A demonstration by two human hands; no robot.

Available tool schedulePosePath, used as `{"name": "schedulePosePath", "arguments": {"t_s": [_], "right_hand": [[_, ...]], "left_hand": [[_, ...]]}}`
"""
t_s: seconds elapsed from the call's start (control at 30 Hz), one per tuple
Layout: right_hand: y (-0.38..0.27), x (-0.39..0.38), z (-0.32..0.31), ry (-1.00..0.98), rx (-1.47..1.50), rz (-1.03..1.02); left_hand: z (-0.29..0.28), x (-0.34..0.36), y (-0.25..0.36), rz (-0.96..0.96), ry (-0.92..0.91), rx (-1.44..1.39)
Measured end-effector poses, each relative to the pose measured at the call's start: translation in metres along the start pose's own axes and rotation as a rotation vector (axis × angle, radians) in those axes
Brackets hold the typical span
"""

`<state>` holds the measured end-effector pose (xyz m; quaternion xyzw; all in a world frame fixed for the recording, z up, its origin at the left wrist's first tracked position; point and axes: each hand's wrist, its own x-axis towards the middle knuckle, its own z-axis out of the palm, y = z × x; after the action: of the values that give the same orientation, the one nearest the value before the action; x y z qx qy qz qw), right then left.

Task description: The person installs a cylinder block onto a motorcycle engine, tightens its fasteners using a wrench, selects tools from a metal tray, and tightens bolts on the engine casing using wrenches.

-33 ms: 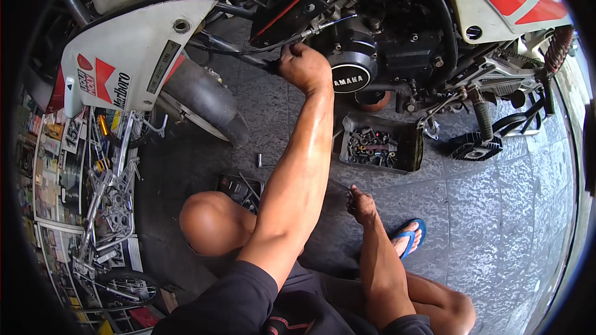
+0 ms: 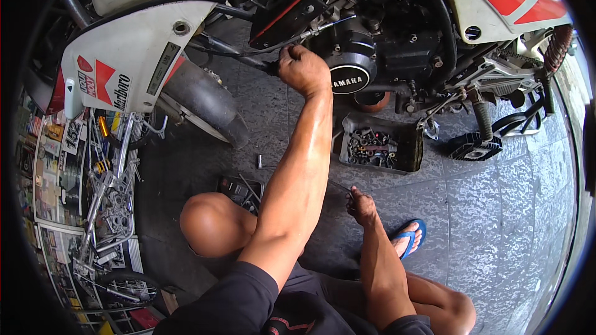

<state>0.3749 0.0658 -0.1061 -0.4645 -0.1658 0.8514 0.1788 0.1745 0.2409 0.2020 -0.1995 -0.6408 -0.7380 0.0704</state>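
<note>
My left hand (image 2: 304, 70) reaches up to the front of the motorcycle's dark engine (image 2: 397, 43). Its fingers are curled closed beside the lower edge of a black panel with a red stripe (image 2: 287, 20); whatever they grip is hidden. A cable with a metal adjuster (image 2: 320, 28) runs just above the hand. Lower down, near my right knee, my right hand (image 2: 362, 206) is closed around a thin dark rod (image 2: 338, 185). The rod points up and left, and its far end passes behind my left forearm.
A metal tray of small bolts and parts (image 2: 382, 146) lies below the engine. Beside my left knee sits a dark tool box (image 2: 239, 191), near an L-shaped wrench (image 2: 264, 162). The front wheel (image 2: 202, 99) and white fairing (image 2: 133, 56) are at left, a footpeg (image 2: 475, 147) at right.
My left hand has shifted very slightly to the left. My right hand and the rod look unmoved.
</note>
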Motion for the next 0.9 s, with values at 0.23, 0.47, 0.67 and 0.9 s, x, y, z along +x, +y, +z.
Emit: {"name": "schedulePosePath", "arguments": {"t_s": [0.23, 0.47, 0.67, 0.9], "right_hand": [[-0.003, -0.002, 0.005, 0.033, 0.015, -0.003], [0.0, -0.003, 0.003, 0.016, 0.009, -0.031], [-0.004, -0.003, 0.005, 0.024, -0.008, -0.033], [-0.003, -0.008, -0.001, 0.028, 0.001, -0.033]], "left_hand": [[0.008, 0.003, -0.003, 0.053, 0.063, 0.121], [-0.001, -0.011, 0.015, 0.067, 0.027, 0.051], [0.009, 0.001, -0.003, 0.05, 0.103, 0.176], [-0.001, -0.012, 0.013, 0.088, -0.005, 0.159]]}}
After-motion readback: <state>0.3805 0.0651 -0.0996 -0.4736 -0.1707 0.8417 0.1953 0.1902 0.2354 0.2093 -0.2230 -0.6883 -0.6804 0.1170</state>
